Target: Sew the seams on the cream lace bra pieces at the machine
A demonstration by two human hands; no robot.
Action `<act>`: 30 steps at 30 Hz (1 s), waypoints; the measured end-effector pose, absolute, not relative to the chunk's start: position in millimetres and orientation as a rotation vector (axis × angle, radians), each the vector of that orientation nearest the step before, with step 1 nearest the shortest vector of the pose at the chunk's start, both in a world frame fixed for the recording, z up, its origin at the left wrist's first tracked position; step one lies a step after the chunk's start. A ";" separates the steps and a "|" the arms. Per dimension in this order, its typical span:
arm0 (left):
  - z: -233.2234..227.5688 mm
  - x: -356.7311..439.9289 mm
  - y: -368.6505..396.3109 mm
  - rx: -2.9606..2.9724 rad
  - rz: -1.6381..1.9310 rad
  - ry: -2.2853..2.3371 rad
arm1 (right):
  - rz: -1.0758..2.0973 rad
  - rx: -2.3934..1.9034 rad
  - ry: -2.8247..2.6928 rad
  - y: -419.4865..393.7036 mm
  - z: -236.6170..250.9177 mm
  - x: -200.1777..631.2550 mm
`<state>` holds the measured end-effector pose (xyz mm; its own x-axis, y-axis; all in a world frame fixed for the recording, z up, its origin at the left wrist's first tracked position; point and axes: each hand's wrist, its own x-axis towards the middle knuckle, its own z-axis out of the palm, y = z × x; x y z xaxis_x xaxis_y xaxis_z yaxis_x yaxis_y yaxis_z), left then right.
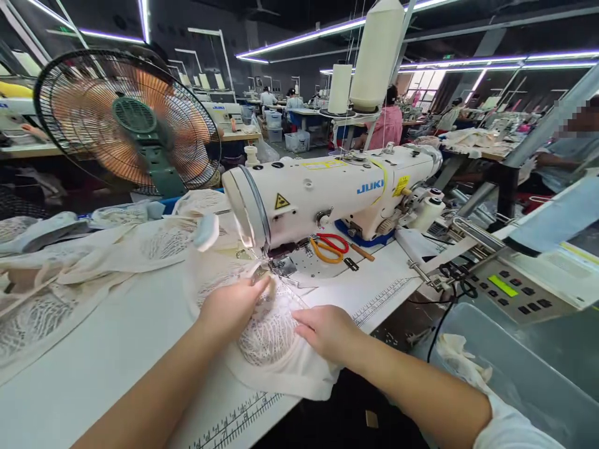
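Note:
A cream lace bra [271, 333] lies partly under the needle area of a white sewing machine [299, 193] and hangs over the table's front edge. Close to the needle, my left hand [234, 305] presses on the bra's upper edge, thumb stretched toward the presser foot [266, 265]. My right hand [322, 330] pinches the edge of the lace cup on its right side. On the machine bed behind lie scissors with red and orange handles [331, 246], a brown-handled tool [361, 251] and a small black blade [350, 265].
More cream lace bras [154, 249] spread over the table at left. A large fan [135, 118] stands behind them. Thread cones [377, 56] rise above the machine. At right are a control panel [508, 290] and a plastic bin [519, 368] with fabric. Other people sit farther back.

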<state>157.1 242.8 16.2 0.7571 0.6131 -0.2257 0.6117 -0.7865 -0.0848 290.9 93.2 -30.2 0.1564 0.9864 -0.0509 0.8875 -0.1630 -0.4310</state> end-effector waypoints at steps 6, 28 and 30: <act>13.8 159.5 244.1 -2.969 0.445 -1.003 | 0.526 -2.155 -1.877 95.1 -25.1 293.2; 11.8 171.8 250.7 -2.977 0.439 -1.052 | 0.567 -2.137 -1.868 104.5 -23.1 303.5; 10.6 171.8 251.1 -2.977 0.415 -1.079 | 0.562 -2.138 -1.874 105.7 -22.0 304.4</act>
<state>171.8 251.1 10.6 0.7381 0.6229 -0.2593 0.6363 -0.7705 -0.0397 304.4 105.7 -22.0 0.1019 0.9867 -0.1264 0.8934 -0.1466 -0.4246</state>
